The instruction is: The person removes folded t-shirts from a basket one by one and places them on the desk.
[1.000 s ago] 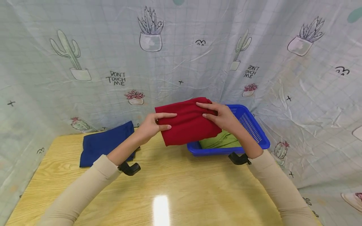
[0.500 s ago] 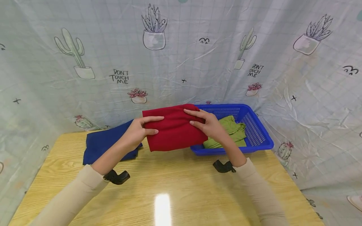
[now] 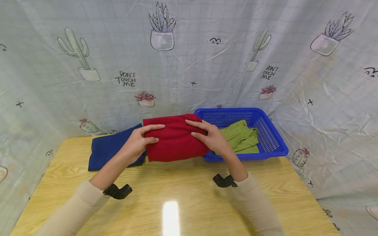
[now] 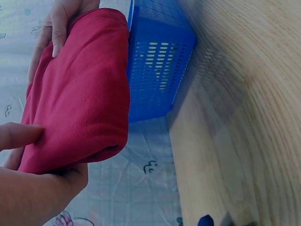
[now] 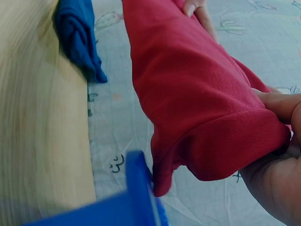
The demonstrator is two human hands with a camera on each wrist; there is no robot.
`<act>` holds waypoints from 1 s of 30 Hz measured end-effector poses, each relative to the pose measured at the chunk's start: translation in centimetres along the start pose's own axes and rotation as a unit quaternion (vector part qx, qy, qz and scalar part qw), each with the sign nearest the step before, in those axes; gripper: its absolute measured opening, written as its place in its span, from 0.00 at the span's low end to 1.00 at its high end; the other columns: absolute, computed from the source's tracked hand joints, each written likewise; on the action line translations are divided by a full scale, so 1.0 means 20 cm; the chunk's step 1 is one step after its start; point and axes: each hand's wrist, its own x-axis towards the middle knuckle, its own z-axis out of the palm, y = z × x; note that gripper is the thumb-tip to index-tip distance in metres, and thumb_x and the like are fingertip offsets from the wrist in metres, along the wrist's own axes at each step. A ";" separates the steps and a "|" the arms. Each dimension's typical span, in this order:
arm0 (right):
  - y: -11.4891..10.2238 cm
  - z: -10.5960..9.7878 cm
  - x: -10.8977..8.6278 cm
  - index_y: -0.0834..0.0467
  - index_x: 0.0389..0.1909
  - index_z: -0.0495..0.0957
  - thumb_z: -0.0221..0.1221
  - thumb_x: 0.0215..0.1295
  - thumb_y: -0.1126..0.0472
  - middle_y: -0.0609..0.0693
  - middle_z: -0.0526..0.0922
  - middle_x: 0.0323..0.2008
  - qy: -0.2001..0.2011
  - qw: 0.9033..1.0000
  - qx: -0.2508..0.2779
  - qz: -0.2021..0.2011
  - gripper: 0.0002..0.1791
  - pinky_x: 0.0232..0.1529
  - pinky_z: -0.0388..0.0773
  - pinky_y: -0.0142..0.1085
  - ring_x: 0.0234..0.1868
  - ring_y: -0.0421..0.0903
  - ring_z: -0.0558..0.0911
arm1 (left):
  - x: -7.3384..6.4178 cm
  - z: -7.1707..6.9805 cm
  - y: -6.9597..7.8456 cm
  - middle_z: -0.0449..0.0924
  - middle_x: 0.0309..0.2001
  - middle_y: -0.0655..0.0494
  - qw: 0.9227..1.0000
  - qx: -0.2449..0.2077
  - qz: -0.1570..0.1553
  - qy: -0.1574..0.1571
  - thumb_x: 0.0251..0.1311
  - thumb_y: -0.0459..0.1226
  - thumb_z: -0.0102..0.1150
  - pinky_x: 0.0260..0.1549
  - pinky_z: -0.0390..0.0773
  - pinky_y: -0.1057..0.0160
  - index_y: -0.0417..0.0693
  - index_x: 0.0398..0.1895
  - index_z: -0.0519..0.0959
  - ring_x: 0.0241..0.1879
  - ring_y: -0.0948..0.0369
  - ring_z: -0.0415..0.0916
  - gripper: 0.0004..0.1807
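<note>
A folded red cloth garment [image 3: 174, 144] is held up above the table between both hands. My left hand [image 3: 137, 142] grips its left end, thumb and index finger on the near face and the other fingers behind it. At the other end my right hand [image 3: 214, 141] pinches it the same way. In the left wrist view the red garment [image 4: 89, 89] shows a thick rolled fold at its end. Some loose layers of the garment [image 5: 202, 141] hang down at the right end in the right wrist view.
A blue plastic basket [image 3: 273, 149] stands at the back right, with a crumpled green cloth [image 3: 243, 137] in it. Folded navy cloth [image 3: 107, 147] lies at the back left of the wooden table [image 3: 189, 196]. A printed curtain [image 3: 189, 62] hangs behind.
Both hands have carried the red garment left and slightly down, away from over the basket. More of the basket and the green cloth shows now.
</note>
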 end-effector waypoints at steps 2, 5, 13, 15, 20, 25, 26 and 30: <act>0.01 0.02 0.00 0.39 0.67 0.78 0.62 0.72 0.59 0.45 0.71 0.71 -0.001 1.000 -0.006 0.000 0.25 0.43 0.83 0.38 0.69 0.53 0.71 | -0.01 -0.01 -0.02 0.67 0.66 0.46 1.000 -0.012 0.000 -0.001 0.71 0.29 0.58 0.47 0.85 0.58 0.45 0.70 0.74 0.53 0.56 0.82 0.25; 0.01 0.05 -0.01 0.39 0.67 0.78 0.63 0.72 0.59 0.44 0.73 0.70 -0.004 1.000 -0.007 -0.007 0.24 0.47 0.82 0.38 0.71 0.51 0.69 | -0.03 -0.02 -0.04 0.69 0.65 0.46 1.000 -0.011 -0.004 0.005 0.71 0.34 0.60 0.47 0.85 0.57 0.45 0.70 0.74 0.50 0.56 0.84 0.25; 0.04 0.10 -0.03 0.39 0.67 0.78 0.63 0.72 0.58 0.45 0.73 0.68 -0.024 1.000 0.007 -0.014 0.24 0.45 0.84 0.40 0.61 0.47 0.77 | -0.08 -0.05 -0.07 0.72 0.65 0.46 0.999 0.045 -0.015 0.026 0.69 0.35 0.63 0.44 0.86 0.55 0.52 0.70 0.75 0.47 0.53 0.86 0.26; 0.05 0.12 -0.03 0.38 0.67 0.78 0.63 0.72 0.57 0.44 0.73 0.69 -0.028 1.000 0.005 -0.007 0.24 0.50 0.82 0.40 0.67 0.48 0.73 | -0.09 -0.06 -0.08 0.71 0.65 0.47 0.997 0.069 -0.019 0.031 0.68 0.36 0.64 0.43 0.86 0.55 0.56 0.70 0.75 0.47 0.53 0.85 0.27; 0.04 0.17 -0.03 0.37 0.67 0.78 0.64 0.72 0.57 0.44 0.70 0.71 -0.045 0.999 0.001 -0.001 0.25 0.58 0.77 0.43 0.75 0.50 0.64 | -0.15 -0.10 -0.10 0.69 0.67 0.47 0.993 0.114 -0.018 0.040 0.67 0.37 0.66 0.43 0.86 0.56 0.61 0.72 0.72 0.50 0.52 0.84 0.30; 0.05 0.23 -0.02 0.40 0.70 0.75 0.62 0.72 0.60 0.45 0.71 0.70 -0.087 0.996 -0.002 -0.003 0.27 0.59 0.77 0.43 0.68 0.45 0.72 | -0.20 -0.14 -0.14 0.66 0.70 0.46 0.989 0.138 -0.030 0.045 0.67 0.37 0.66 0.44 0.86 0.58 0.61 0.74 0.70 0.52 0.50 0.82 0.33; 0.05 0.25 -0.02 0.41 0.70 0.74 0.62 0.73 0.61 0.45 0.72 0.70 -0.099 0.995 -0.007 -0.004 0.27 0.62 0.75 0.42 0.69 0.44 0.71 | -0.21 -0.14 -0.15 0.65 0.70 0.45 0.988 0.140 -0.035 0.046 0.67 0.36 0.66 0.44 0.85 0.58 0.60 0.75 0.69 0.52 0.50 0.82 0.33; 0.09 0.32 -0.04 0.48 0.73 0.70 0.60 0.73 0.64 0.53 0.71 0.70 -0.131 0.991 -0.036 0.005 0.29 0.67 0.70 0.46 0.70 0.50 0.69 | -0.24 -0.16 -0.21 0.65 0.70 0.42 0.988 0.138 -0.054 0.048 0.67 0.35 0.65 0.44 0.85 0.60 0.56 0.75 0.68 0.51 0.51 0.82 0.34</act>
